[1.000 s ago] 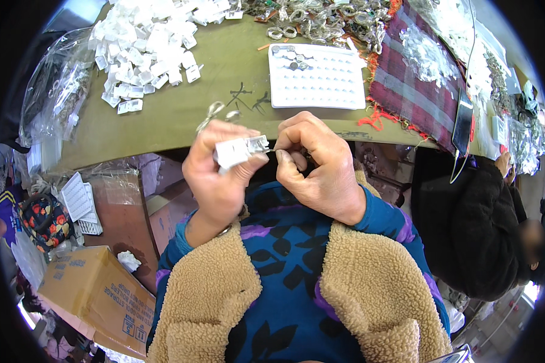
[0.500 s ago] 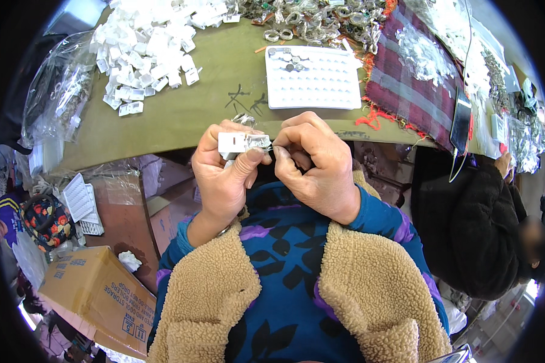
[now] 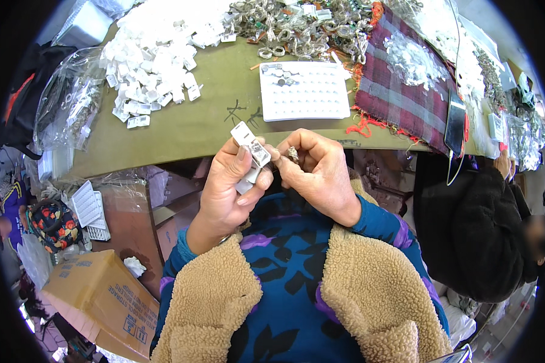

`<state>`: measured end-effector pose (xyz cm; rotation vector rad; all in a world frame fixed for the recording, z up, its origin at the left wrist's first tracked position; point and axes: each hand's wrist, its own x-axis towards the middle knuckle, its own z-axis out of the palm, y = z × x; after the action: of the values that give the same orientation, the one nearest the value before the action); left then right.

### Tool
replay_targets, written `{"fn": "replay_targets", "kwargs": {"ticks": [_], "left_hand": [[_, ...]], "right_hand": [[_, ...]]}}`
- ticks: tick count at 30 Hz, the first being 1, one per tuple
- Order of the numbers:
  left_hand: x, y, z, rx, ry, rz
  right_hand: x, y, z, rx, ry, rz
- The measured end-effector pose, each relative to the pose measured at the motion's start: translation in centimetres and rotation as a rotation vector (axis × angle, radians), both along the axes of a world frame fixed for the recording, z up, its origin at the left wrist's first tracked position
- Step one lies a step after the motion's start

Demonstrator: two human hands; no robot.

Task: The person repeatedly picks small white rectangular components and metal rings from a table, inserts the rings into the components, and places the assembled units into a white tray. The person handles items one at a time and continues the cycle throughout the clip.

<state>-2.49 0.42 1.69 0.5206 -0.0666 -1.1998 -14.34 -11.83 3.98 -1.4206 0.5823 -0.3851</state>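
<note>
Grasping white casing [image 3: 244, 136]: left grip [image 3: 223, 190] | coiled wire [image 3: 292, 155]: right grip [image 3: 322, 176] | tray [image 3: 306, 112]: grey discs [image 3: 281, 81]

Grn table [image 3: 181, 136] holds wht pcs [image 3: 154, 66], tray [image 3: 306, 110], plaid cloth [image 3: 399, 100]

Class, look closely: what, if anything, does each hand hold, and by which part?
The left hand pinches a white plastic piece near its middle, upper end free. The right hand holds a silvery bundle; where it is gripped cannot be told.
</note>
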Motion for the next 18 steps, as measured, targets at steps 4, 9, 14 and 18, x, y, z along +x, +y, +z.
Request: {"fn": "replay_targets", "kwargs": {"ticks": [4, 9, 14, 18], "left_hand": [[0.0, 0.0, -0.9, -0.035, -0.064, -0.018], [-0.2, 0.2, -1.2, 0.095, -0.334, 0.042], [-0.8, 0.0, -1.0, 0.401, -0.534, 0.095], [0.1, -0.5, -1.2, 0.3, -0.366, 0.077]], "right_hand": [[-0.1, -0.9, 0.4, -0.644, -0.221, -0.072], [0.2, -0.9, 0.8, -0.587, -0.154, 0.092], [0.8, -0.7, 0.4, -0.655, 0.004, 0.066], [1.5, -0.9, -0.1, -0.566, -0.019, 0.061]]}}
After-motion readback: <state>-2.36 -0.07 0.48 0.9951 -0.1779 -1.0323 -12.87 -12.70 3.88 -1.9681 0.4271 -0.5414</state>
